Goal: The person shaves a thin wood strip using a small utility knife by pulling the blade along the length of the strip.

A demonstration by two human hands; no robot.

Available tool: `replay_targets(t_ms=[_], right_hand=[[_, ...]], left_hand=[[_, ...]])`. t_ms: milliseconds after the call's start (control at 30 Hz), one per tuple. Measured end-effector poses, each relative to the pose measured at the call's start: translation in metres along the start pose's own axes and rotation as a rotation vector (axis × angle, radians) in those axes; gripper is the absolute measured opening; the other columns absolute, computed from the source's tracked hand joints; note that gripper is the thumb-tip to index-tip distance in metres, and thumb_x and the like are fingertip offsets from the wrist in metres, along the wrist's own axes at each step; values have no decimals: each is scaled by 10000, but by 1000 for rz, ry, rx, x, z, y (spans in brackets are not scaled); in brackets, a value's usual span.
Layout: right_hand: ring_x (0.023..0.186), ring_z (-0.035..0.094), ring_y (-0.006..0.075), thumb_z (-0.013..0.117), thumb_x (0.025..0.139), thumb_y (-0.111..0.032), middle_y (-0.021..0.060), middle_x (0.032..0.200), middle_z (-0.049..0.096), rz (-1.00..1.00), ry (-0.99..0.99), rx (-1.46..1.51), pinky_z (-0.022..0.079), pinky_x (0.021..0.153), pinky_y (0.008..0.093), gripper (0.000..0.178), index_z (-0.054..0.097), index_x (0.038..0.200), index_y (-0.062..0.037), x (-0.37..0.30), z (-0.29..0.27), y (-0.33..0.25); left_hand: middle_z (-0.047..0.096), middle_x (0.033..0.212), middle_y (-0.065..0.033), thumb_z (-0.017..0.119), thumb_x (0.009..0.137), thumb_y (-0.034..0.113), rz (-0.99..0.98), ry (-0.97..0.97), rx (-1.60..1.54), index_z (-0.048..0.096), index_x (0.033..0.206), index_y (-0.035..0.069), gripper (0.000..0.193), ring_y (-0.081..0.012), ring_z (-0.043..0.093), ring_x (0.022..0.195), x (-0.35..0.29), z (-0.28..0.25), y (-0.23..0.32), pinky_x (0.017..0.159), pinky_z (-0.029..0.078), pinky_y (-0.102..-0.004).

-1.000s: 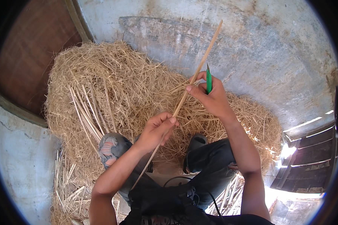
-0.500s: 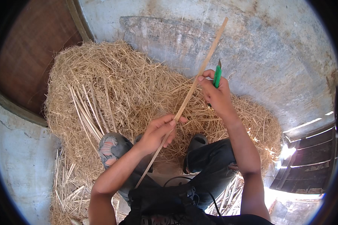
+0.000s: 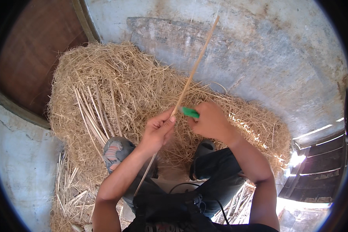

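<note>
A long thin strip (image 3: pixel 195 67) is pinched partway along between the thumb and fingers of the left hand (image 3: pixel 157 131), its upper length extended past the grip, its lower end slanted toward the lap. A green cutter (image 3: pixel 190 112) is clasped in the right hand (image 3: pixel 209 120), just beside the strip; blade contact cannot be told. Straw (image 3: pixel 116 65) is heaped against a stained wall (image 3: pixel 259 50), with other strips (image 3: pixel 91 116) laid on it.

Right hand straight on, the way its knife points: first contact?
Likely the pale strip, just left of the green knife in the right hand; the knife would lead. Depth is unclear, so knife and strip may be touching.
</note>
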State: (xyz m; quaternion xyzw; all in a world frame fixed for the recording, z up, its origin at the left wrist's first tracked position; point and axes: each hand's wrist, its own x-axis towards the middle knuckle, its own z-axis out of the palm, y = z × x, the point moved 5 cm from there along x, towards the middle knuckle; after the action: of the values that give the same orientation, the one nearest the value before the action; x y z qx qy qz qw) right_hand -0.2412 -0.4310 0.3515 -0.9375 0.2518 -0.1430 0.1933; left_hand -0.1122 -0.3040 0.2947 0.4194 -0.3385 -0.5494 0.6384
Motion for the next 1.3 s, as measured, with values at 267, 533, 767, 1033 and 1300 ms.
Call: replay_targets(t_ms=[267, 533, 767, 1033, 1300], right_hand=[[824, 730, 403, 740, 735, -139, 225, 792, 713, 175, -198, -144, 583, 735, 514, 141, 744, 804, -16, 5, 18, -6], [769, 714, 418, 736, 743, -128, 218, 755, 704, 226, -17, -156, 590, 718, 510, 136, 742, 803, -6, 20, -1, 21], [746, 726, 405, 725, 764, -115, 219, 751, 708, 213, -147, -140, 605, 711, 487, 127, 745, 807, 3, 8, 19, -12], [888, 745, 419, 703, 812, -122, 259, 915, 745, 707, 133, 4, 598, 776, 512, 222, 737, 947, 51, 29, -56, 124], [933, 694, 508, 612, 814, -136, 337, 931, 711, 932, 485, -167, 552, 850, 553, 222, 712, 855, 58, -46, -92, 269]], left_hand=[[331, 616, 60, 508, 1120, 208, 15, 10, 2, 469, 1541, 21, 462, -48, 302, 483, -3, -1, -4, 460, 270, -226], [337, 608, 82, 505, 1114, 125, -8, 1, -33, 445, 1571, 62, 465, -29, 291, 481, -8, 1, -5, 458, 246, -234], [362, 599, 73, 497, 1111, 99, 23, -23, 11, 445, 1571, 61, 465, -35, 319, 482, -12, -6, 4, 461, 258, -234], [375, 619, 77, 545, 1094, 106, -114, -124, 151, 469, 1553, 36, 470, -27, 340, 503, -30, 10, -8, 465, 278, -229], [401, 634, 76, 546, 1090, 92, -188, -298, 195, 453, 1560, 17, 485, -30, 352, 510, -52, 6, -36, 478, 298, -227]])
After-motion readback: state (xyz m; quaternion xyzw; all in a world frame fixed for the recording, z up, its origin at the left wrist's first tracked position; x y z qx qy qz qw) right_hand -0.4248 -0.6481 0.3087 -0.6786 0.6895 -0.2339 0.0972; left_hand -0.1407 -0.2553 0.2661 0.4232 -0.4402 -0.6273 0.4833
